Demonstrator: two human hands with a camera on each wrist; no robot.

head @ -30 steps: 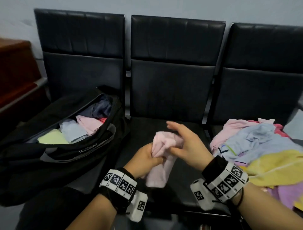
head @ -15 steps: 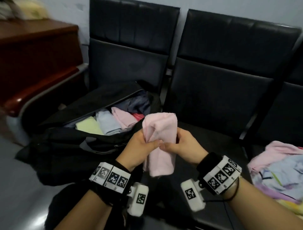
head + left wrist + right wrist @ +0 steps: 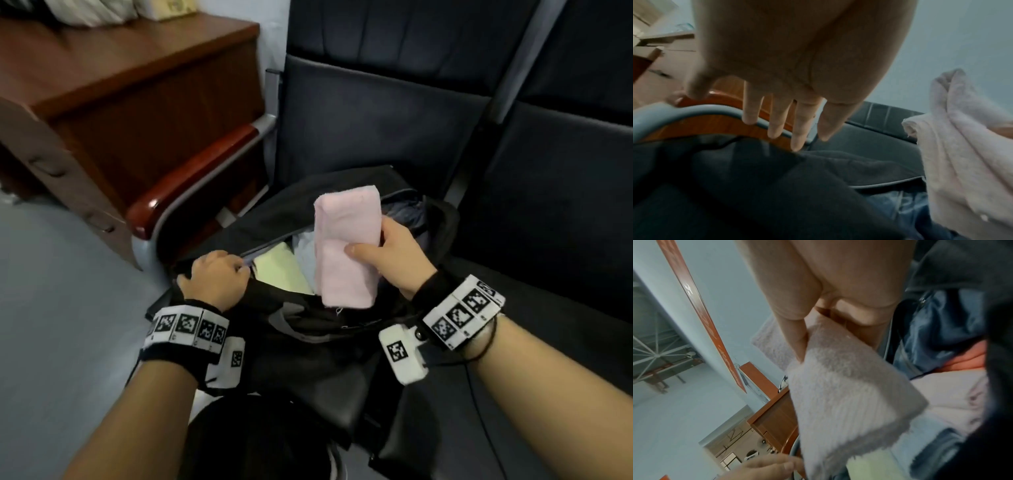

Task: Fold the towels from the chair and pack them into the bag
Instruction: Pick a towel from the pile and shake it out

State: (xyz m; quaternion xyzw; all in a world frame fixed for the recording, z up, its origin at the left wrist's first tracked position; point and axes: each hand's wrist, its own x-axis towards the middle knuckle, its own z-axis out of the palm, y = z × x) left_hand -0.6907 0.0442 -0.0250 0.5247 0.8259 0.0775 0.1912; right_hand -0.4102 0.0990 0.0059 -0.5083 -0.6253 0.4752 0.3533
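The folded pale pink terry towel (image 3: 344, 253) hangs upright just above the open mouth of the black fabric duffel bag (image 3: 329, 342), which lies on the seat of a dark padded chair (image 3: 376, 113). The right hand (image 3: 394, 260) grasps it, thumb across the front and fingers curled behind. Inside the bag a folded pale yellow towel (image 3: 281, 274) and a light blue towel (image 3: 305, 253) already lie side by side, so several pieces look packed; this pink one appears folded and only needs lowering in, though how many remain unfolded cannot be told. The left hand (image 3: 215, 279) rests on the bag's near rim; whether its fingers pinch the fabric is unclear.
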